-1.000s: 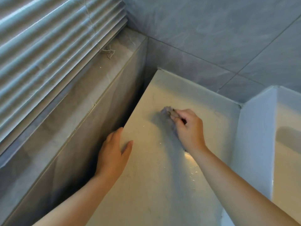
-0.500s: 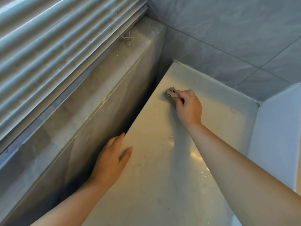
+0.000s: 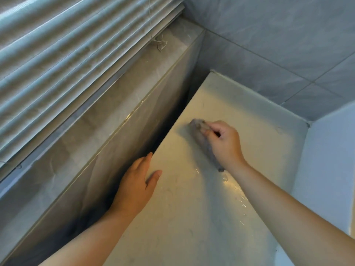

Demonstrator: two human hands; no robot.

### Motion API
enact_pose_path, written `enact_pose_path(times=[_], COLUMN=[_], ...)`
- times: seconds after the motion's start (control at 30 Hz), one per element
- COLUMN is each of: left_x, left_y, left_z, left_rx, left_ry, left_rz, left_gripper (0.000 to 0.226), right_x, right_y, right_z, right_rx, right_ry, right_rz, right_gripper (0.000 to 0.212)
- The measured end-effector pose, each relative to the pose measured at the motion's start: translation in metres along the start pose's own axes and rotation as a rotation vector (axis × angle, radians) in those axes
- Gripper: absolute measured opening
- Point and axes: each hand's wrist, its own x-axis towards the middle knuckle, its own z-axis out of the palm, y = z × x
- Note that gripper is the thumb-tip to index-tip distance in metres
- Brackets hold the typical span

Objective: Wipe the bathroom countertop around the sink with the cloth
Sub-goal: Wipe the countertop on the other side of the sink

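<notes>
- While my right hand (image 3: 224,143) clamps its curled fingers on the cloth (image 3: 203,144), I judge the stroke needs steady downward pressure and overlapping passes across the worktop (image 3: 253,120), right up to its far edge.
- My left hand (image 3: 136,185) lies flat on the worktop's left edge, fingers straight and together, thumb apart.
- The cloth sits mid-worktop, bunched into a long wad; its long axis runs from under my wrist away from me, far end angled toward the left edge.
</notes>
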Motion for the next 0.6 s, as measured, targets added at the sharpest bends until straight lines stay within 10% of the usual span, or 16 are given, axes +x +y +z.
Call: enact_pose_path(times=[0.6], left_x=[0.0], left_y=[-0.002], left_z=[0.001], left_rx=[-0.053], left_ry=[-0.001], left_rz=[0.018], left_gripper=[0.071], right_x=[0.056], right_y=[0.002], right_z=[0.056], right_rx=[-0.302], right_ry=[0.027], right_rz=[-0.103], right_gripper=[0.027])
